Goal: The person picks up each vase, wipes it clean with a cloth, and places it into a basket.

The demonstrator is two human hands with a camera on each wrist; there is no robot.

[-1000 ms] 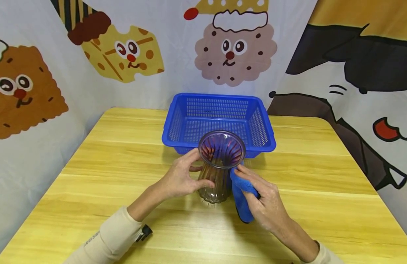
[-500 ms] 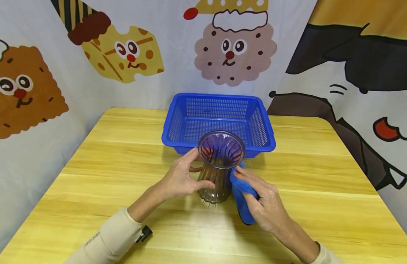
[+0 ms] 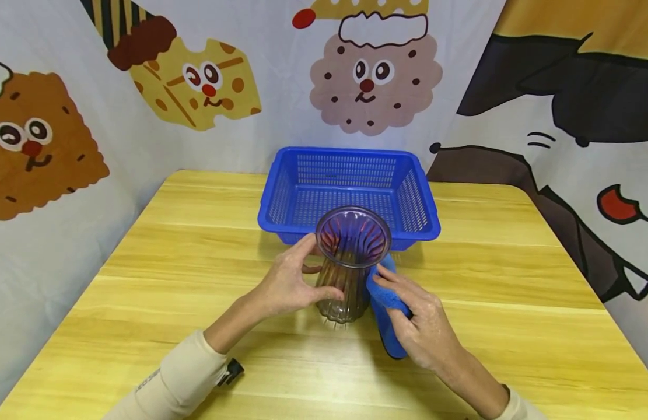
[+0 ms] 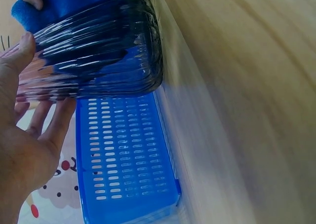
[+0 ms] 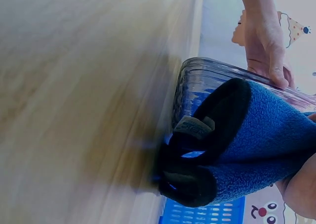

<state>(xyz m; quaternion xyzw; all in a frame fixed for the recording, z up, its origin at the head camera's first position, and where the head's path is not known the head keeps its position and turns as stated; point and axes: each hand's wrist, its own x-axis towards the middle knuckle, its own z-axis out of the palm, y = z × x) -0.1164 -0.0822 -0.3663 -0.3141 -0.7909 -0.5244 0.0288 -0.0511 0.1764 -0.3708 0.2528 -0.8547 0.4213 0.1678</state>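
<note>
- We see a glass vase (image 3: 350,289) near the middle of the counter (image 3: 161,280), with its round, wide mouth up.
- Our left hand (image 3: 289,283) holds the vase from the left. The thumb is on the near side and the other fingers go round the far side.
- Our right hand (image 3: 420,318) pinches a blue cloth (image 3: 389,324) and holds it against the right side of the vase.
- The cloth is folded and hangs down under our fingers. We see its black edge and a small tag (image 5: 195,128) with blurry letters.
- The vase has long ridges all the way round. We can see through it, and its top looks purple and red. We cannot tell if its bottom touches the counter.
- Behind the vase we see a blue basket (image 3: 350,153) with lots of little holes, sitting on the counter.
- Our left sleeve (image 3: 189,367) is cream, and a black clip (image 3: 230,371) shows just beside it.
- At the back hangs a white sheet (image 3: 287,87) with a yellow cheese (image 3: 226,76) and a pink cookie (image 3: 376,111) on it.
</note>
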